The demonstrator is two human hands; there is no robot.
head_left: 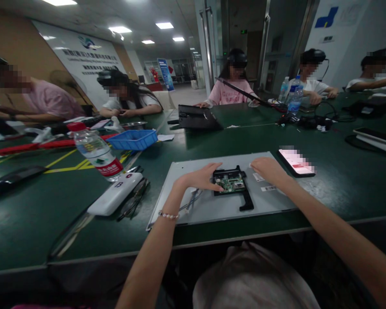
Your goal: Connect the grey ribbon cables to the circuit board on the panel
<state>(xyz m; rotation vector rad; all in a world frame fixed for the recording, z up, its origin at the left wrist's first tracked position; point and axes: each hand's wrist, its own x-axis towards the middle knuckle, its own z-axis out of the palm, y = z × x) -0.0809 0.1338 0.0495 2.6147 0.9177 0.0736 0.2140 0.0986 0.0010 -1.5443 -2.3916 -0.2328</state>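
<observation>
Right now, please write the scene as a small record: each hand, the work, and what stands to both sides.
Left hand: thumb and fingers spread at the left end of the black bracket
Right hand: curled, over the gray panel; grip cannot be told
Work: circuit board in the bracket, on the panel
Left of panel: red-capped bottle, white device, glasses
Right of panel: lit phone

Grn table [344,180] w/ gray panel [272,202], ph [296,164] just beside, blu tray [138,142], btl [98,152], specs [134,199]
</observation>
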